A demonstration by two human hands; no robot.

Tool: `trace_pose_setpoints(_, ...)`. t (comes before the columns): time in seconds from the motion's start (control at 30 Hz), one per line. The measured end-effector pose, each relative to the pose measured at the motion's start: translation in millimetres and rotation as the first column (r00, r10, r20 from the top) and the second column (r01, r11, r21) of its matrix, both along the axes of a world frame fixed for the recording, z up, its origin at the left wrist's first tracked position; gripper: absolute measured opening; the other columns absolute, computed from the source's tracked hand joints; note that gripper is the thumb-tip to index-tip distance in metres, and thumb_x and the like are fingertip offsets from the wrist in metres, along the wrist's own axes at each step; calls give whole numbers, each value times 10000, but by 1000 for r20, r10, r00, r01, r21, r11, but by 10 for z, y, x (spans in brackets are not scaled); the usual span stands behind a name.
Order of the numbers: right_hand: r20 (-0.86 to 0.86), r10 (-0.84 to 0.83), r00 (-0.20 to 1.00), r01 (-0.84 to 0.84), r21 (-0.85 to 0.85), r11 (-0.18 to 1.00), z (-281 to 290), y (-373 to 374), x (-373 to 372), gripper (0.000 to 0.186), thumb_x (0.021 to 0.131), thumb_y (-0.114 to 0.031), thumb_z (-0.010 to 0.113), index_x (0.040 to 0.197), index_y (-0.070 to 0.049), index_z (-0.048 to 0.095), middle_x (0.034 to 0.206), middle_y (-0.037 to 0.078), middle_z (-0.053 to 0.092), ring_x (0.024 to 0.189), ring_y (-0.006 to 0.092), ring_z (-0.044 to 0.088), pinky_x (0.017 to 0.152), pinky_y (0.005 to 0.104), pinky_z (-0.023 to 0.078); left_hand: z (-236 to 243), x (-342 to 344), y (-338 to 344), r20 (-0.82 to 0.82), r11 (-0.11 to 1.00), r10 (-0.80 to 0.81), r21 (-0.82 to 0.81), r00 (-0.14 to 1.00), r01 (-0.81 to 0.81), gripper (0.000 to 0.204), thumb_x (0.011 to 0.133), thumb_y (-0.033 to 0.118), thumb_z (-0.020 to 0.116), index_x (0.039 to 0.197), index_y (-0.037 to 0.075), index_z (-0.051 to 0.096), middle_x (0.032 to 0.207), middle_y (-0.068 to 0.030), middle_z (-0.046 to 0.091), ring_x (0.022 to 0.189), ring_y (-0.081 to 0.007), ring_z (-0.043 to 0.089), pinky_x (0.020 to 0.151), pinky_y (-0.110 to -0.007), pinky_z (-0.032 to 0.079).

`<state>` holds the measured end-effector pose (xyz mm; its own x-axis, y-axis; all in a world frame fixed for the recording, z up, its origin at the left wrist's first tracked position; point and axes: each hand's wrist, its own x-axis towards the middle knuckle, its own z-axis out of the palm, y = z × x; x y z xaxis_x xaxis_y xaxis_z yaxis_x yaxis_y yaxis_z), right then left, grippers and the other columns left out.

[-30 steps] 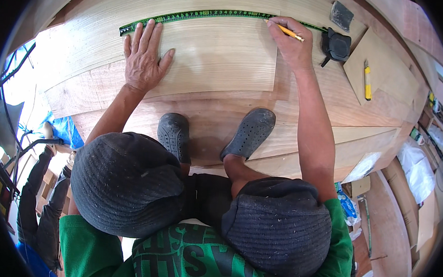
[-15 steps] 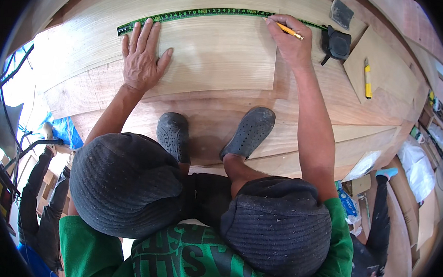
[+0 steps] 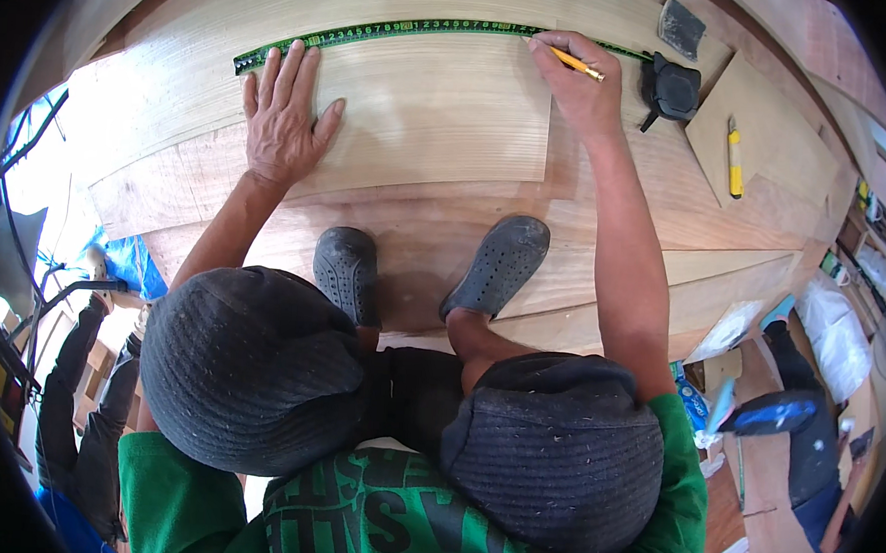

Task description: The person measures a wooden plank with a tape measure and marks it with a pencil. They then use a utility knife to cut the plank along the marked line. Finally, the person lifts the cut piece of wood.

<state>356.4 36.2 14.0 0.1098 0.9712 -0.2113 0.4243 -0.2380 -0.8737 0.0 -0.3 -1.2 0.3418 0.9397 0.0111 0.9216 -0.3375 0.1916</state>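
Note:
A green tape measure (image 3: 426, 27) lies stretched across a pale thin wood sheet (image 3: 441, 116), its black case (image 3: 670, 88) at the right end. My left hand (image 3: 283, 118) rests palm down with fingers spread, its fingertips on the tape near the left end. My right hand (image 3: 583, 94) grips a yellow pencil (image 3: 574, 62), the tip at the tape's lower edge near the sheet's right edge. A yellow utility knife (image 3: 735, 162) lies on a beige board (image 3: 786, 144) to the right. A grey flat piece (image 3: 682, 27) sits beyond the tape case.
My dark clogs (image 3: 496, 264) stand on the overlapping plywood (image 3: 666, 228) below the sheet. Black metal tubing (image 3: 87, 282), blue plastic (image 3: 135, 260) and a person's dark-trousered legs (image 3: 66, 397) are at left. Another person's legs (image 3: 805, 436) and white plastic (image 3: 831, 337) are at right.
My hands have barely moved. At the lower right, another person has come into view and shifted further right, with both feet now showing.

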Motion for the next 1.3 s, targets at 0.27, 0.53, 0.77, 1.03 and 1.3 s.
trace_pose_setpoints(0.27,0,31,1000,-31,-26,999,6,16,52,175,877,-173,727,967,-23,737,888,64,754,791,110,673,742,257,532,-18,22,13,20,1000,-3,13,1000,3,685,958,473,563,1507,88,416,1579,-121,366,1490,-343,264,1195,-558,130)
trace_pose_setpoints(0.53,178,-260,949,144,487,861,276,36,675,234,887,-154,707,1112,-91,706,967,128,728,847,206,685,759,280,527,-9,-21,-15,-26,1000,4,-8,1000,-5,698,961,448,562,1529,87,377,1594,-136,335,1502,-339,236,1202,-551,124)
trace_pose_setpoints(0.77,873,20,487,-329,162,931,39,-66,1182,421,887,-203,658,1304,-226,612,1273,50,604,1248,307,507,980,565,407,-25,20,2,-29,1000,4,6,1000,-4,703,963,459,554,1532,89,370,1600,-136,325,1505,-343,224,1208,-546,116)
trace_pose_setpoints(1.03,881,107,461,-251,13,968,126,-83,1141,370,895,-172,633,1257,-249,642,1265,29,581,1226,287,516,961,568,431,207,-204,-127,204,995,-14,98,979,-6,719,911,357,707,1505,80,413,1575,-226,322,1495,-361,234,1193,-523,199)
trace_pose_setpoints(1.3,722,168,672,-169,-72,983,764,-688,905,238,960,-204,563,1146,-112,681,1151,133,625,1113,356,573,922,485,478,652,-531,-799,107,763,556,-459,824,-455,504,836,237,797,1217,-28,602,1142,-168,613,804,-245,675,731,-353,548)
